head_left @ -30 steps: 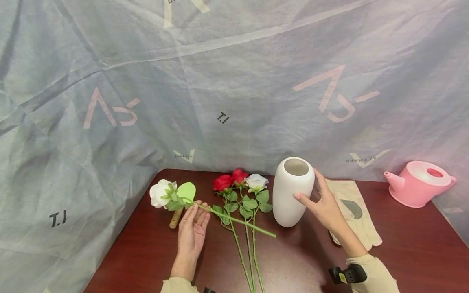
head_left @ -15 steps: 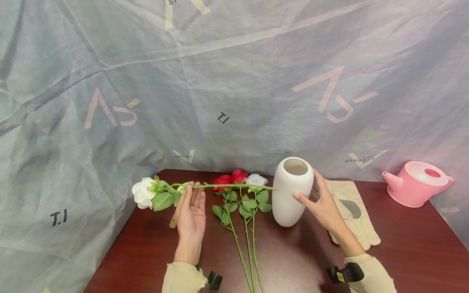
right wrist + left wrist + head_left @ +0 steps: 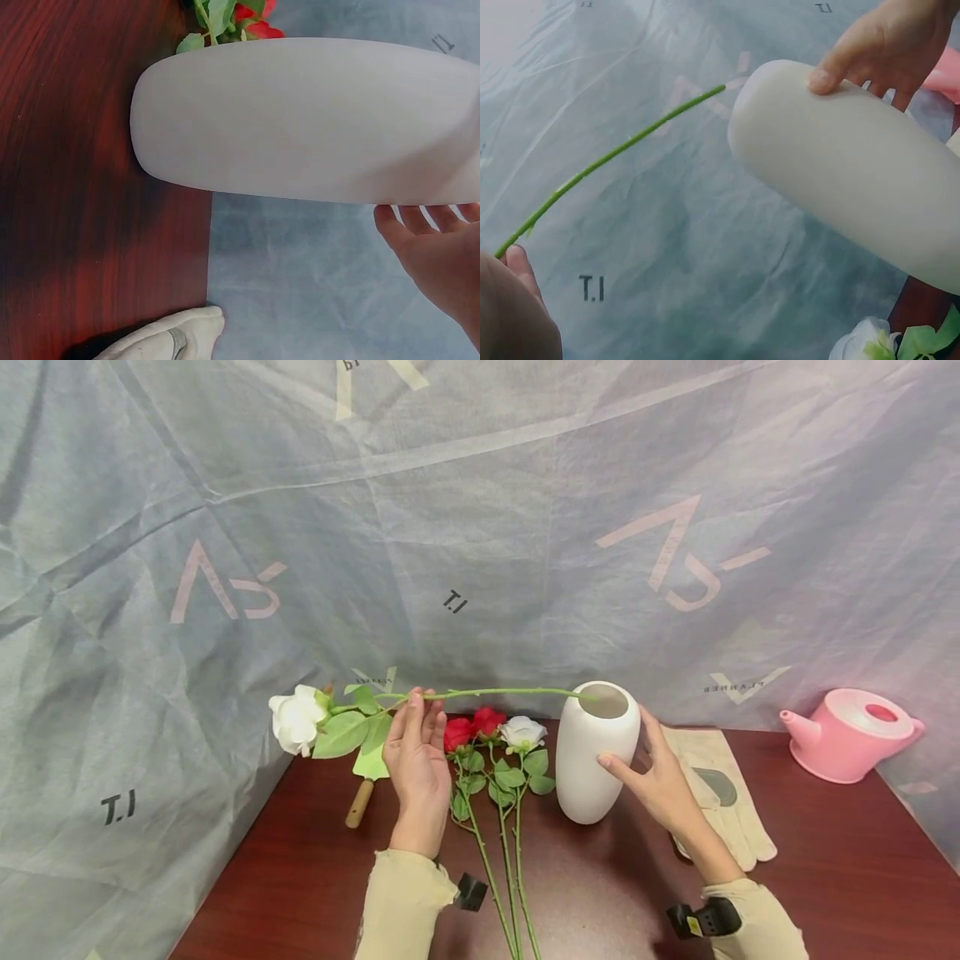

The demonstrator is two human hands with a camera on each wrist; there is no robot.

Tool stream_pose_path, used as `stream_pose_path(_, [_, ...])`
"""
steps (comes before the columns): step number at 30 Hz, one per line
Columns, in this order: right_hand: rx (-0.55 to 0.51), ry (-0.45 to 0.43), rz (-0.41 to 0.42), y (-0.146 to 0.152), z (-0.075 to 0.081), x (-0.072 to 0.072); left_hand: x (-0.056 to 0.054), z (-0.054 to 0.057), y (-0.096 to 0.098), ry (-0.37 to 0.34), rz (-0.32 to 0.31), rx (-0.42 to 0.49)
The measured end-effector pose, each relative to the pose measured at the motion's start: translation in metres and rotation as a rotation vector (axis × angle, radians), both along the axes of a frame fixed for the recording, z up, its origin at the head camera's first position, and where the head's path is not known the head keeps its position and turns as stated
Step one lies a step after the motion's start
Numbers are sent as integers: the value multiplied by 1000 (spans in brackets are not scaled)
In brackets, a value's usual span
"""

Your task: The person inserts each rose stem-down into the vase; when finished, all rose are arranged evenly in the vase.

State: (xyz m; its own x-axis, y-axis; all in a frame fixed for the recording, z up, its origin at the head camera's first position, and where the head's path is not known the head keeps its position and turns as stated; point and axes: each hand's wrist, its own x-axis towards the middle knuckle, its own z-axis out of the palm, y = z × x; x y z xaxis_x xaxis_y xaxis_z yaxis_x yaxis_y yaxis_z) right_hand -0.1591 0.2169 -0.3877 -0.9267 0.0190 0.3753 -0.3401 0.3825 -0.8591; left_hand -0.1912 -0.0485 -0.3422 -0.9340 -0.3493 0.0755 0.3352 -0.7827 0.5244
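My left hand (image 3: 422, 768) pinches the green stem of a white rose (image 3: 298, 720), its bloom out to the left and the stem nearly level. The stem's cut end overlaps the mouth of a white vase (image 3: 588, 768) in the head view. From the left wrist, that stem (image 3: 615, 152) ends just short of the vase's top (image 3: 780, 112). The vase stands upright on the table, and my right hand (image 3: 660, 781) grips its upper right side, thumb in front and fingers behind. Two red roses (image 3: 489, 721) and another white rose (image 3: 523, 732) lie between my hands.
Beige gloves (image 3: 731, 810) lie right of the vase, under my right forearm. A pink watering can (image 3: 843, 743) stands at the far right. Behind my left hand is a small trowel, light green with a wooden handle (image 3: 360, 804). A grey cloth (image 3: 480, 527) hangs behind the table.
My left hand has risen and moved right with the white rose, swinging the stem's end from low over the table up to the vase mouth. My right hand keeps its grip on the vase.
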Motion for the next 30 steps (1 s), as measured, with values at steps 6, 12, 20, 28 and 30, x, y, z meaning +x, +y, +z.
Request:
stream_pose_path(6, [-1, 8, -3, 8, -21, -12, -8, 4, 13, -9, 47, -69])
stream_pose_path(12, [-26, 16, 5, 8, -24, -12, -14, 8, 22, -22, 61, -88])
stream_pose_path(20, [-43, 12, 3, 9, -24, -11, -23, 9, 37, -17, 49, -117])
stream_pose_path(28, [-47, 5, 8, 8, -27, -13, -32, 7, 52, -12, 114, -208])
stream_pose_path(30, [-54, 6, 7, 8, -27, -12, -33, 7, 55, -10, 114, -215])
